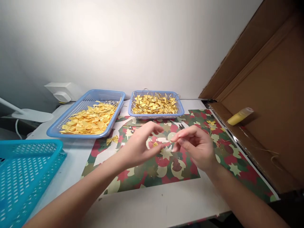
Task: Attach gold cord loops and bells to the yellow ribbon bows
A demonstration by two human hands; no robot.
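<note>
My left hand (141, 144) hovers over the patterned paper (144, 177), thumb and fingers apart, with nothing visible gripped. A bit of yellow ribbon (155, 144) shows between its thumb and fingers, seemingly lower down; whether they touch it I cannot tell. To the right, my right hand (196, 145) is closed in a pinch, its fingertips facing the left hand. Whatever it pinches is too small or hidden to name. Dark pointed tool tips (181, 126) stick out behind the right hand. A yellow ribbon bow (112, 140) lies left of my left hand, near small silvery bells (131, 129).
Behind my hands stands a blue basket (155, 117) of yellow bows with golden wire ties. Another blue basket (78, 136) holds yellow bows, and a teal basket (30, 142) sits at left. More ribbon pieces (211, 123) lie at right, beside cardboard (266, 104) holding a yellow tube (239, 116).
</note>
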